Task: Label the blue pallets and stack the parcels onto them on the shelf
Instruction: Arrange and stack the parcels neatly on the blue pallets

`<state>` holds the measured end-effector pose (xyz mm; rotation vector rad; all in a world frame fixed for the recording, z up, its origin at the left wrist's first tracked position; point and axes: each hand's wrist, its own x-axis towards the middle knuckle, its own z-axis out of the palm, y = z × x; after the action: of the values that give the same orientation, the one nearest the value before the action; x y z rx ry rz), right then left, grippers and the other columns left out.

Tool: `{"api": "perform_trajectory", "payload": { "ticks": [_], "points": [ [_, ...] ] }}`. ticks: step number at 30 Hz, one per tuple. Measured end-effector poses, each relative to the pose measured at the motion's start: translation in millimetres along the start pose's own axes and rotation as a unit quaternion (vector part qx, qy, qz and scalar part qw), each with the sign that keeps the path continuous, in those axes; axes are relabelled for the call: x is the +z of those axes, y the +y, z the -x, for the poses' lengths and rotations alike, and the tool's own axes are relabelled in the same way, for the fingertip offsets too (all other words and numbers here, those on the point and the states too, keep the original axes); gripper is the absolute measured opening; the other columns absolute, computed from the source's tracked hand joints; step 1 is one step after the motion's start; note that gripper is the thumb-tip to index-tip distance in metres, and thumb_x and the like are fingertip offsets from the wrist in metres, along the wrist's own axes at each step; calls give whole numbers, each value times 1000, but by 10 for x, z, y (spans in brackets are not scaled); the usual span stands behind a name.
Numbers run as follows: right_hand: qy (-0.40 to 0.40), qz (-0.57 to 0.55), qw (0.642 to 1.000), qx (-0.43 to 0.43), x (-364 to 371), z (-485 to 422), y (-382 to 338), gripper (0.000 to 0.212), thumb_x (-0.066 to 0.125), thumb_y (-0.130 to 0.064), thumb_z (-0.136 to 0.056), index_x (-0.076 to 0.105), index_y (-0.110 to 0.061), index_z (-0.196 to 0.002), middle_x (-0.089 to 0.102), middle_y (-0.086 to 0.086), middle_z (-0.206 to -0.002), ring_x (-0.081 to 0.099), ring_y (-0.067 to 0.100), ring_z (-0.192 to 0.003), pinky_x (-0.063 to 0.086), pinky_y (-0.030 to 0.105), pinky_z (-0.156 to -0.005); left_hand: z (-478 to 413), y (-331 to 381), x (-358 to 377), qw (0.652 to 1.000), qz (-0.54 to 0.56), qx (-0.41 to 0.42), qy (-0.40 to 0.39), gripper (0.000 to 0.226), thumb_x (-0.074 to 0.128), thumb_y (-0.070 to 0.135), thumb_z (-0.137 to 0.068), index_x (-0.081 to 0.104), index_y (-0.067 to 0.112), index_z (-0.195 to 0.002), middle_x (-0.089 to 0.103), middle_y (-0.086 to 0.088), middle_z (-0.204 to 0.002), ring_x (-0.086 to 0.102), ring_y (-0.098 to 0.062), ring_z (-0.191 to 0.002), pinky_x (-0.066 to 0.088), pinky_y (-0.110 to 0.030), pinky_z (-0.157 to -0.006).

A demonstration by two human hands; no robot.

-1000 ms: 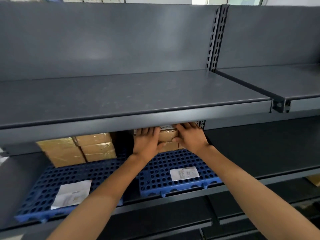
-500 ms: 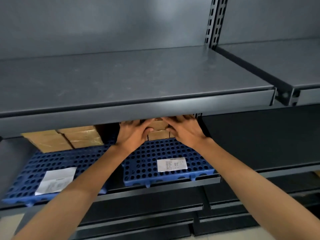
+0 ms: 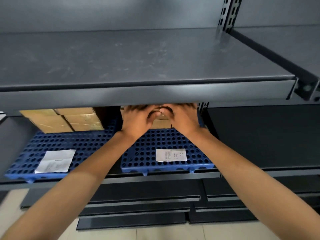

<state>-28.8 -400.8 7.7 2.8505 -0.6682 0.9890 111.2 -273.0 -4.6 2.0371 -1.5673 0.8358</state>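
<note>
Blue plastic pallets sit side by side on the lower shelf (image 3: 155, 178), 2 of them, each already carrying a white label: the left pallet (image 3: 57, 146) has a loose-looking sheet (image 3: 55, 161), the right pallet (image 3: 166, 151) a flat sticker (image 3: 171, 155). At the back of the left pallet stands a stack of brown boxes (image 3: 65, 120). Both hands reach deep under the upper shelf (image 3: 147, 94) to the back of the right pallet, where a brown parcel (image 3: 160, 122) shows between them. The left hand (image 3: 136, 121) and right hand (image 3: 181, 119) lie spread against the parcel with thumbs nearly meeting; the fingertips are blurred and partly hidden by the shelf edge, so I cannot tell whether they clamp it or only press on it.

The step looks like seating this parcel at the rear. Risks, as I judge them: knuckles may strike the low shelf edge above, a hard push may slide the pallet back or skew it, and a sleeve-less forearm dragging out may lift the left sheet if it is not stuck down. A parcel set crooked would also spoil later stacking.
</note>
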Motion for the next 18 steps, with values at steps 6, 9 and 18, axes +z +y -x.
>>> {"api": "perform_trajectory", "payload": {
  "ticks": [6, 9, 18],
  "points": [
    [-39, -14, 999, 14, 22, -44, 3, 36, 42, -51, -92, 71, -30, -98, 74, -5, -99, 63, 25, -102, 38, 45, -97, -27, 39, 66, 999, -17, -45, -15, 24, 60, 43, -90, 67, 33, -111, 72, 10, -112, 62, -20, -113, 35, -42, -99],
    [-19, -5, 1000, 4, -6, -41, 29, 30, 51, -50, -92, 71, -29, -101, 73, -3, -105, 62, 28, -106, 40, 44, -95, -41, 76, 20, 998, -13, -55, -34, 28, 57, 44, -91, 67, 30, -113, 71, 6, -115, 62, -22, -114, 36, -47, -102],
    [-139, 54, 987, -59, -152, -54, 30, 56, 69, -23, -78, 49, -18, -130, 54, 12, -131, 44, 36, -125, 32, 47, -108, -78, 79, -159, 977, -54, -40, -204, 68, 56, 51, -89, 33, 22, -146, 30, -6, -158, 22, -26, -148, 14, -61, -116]
  ]
}}
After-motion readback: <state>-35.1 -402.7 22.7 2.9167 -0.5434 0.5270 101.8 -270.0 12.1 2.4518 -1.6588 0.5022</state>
